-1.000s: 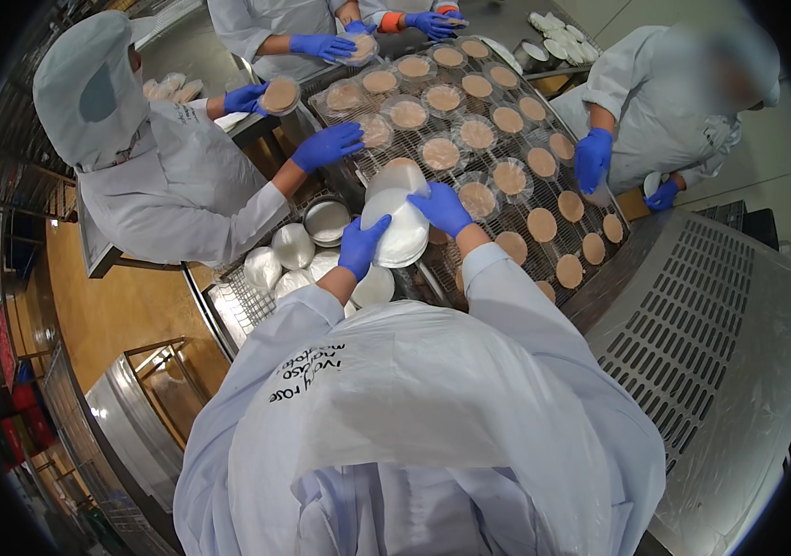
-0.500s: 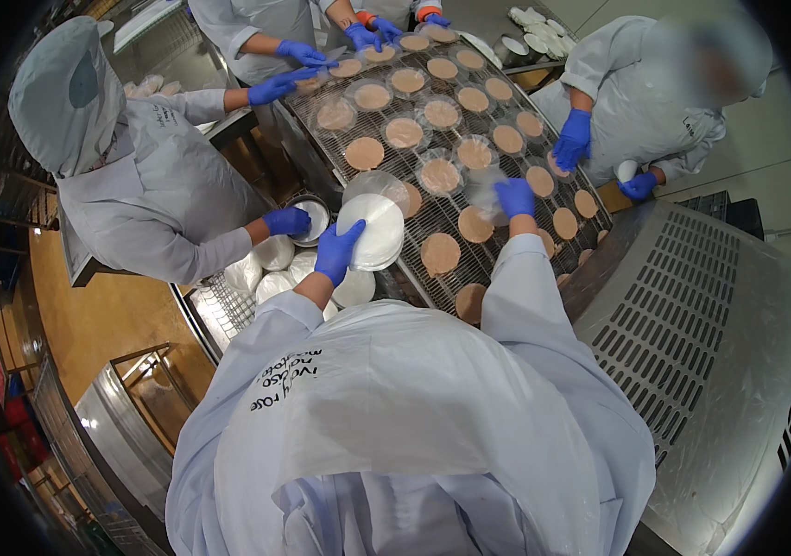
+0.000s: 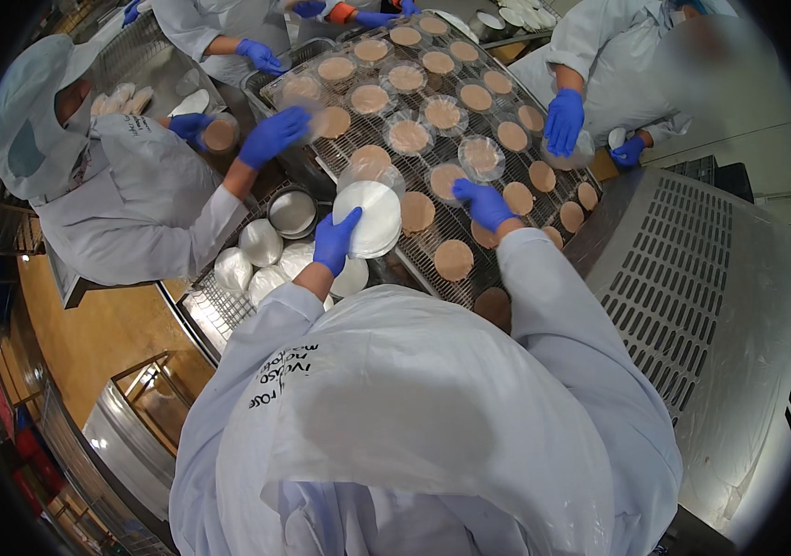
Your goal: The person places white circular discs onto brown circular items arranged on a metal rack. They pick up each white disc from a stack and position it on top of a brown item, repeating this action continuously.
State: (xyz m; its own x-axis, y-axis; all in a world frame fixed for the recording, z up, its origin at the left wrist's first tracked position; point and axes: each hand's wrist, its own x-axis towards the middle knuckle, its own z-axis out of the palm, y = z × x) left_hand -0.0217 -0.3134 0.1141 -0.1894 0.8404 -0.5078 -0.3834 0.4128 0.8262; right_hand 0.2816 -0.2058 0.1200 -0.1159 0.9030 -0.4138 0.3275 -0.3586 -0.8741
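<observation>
My left hand (image 3: 335,243), in a blue glove, grips a stack of round white translucent plastic sheets (image 3: 370,219) beside the conveyor's left edge. A clear film at the stack's top overlaps a patty (image 3: 372,161). Over the wire conveyor belt (image 3: 432,243), my gloved right hand (image 3: 484,203) reaches with outstretched fingers to the edge of a film-covered patty (image 3: 446,178). No sheet shows in that hand. Its palm partly hides another patty (image 3: 483,235). Round, flat, pinkish patties lie in rows on the belt, several under clear film, such as this one (image 3: 481,157).
A wire rack (image 3: 213,301) at left holds white bundles (image 3: 261,243) beside a round metal pan (image 3: 292,211). One co-worker (image 3: 122,190) at left lifts a patty (image 3: 220,135); others stand at the far end and right (image 3: 590,69). A slotted metal machine cover (image 3: 664,306) borders the right.
My right hand has shifted slightly left and down, and the sheet it held is no longer in it. The left co-worker has lifted a patty off the belt. My left hand still grips the stack.
</observation>
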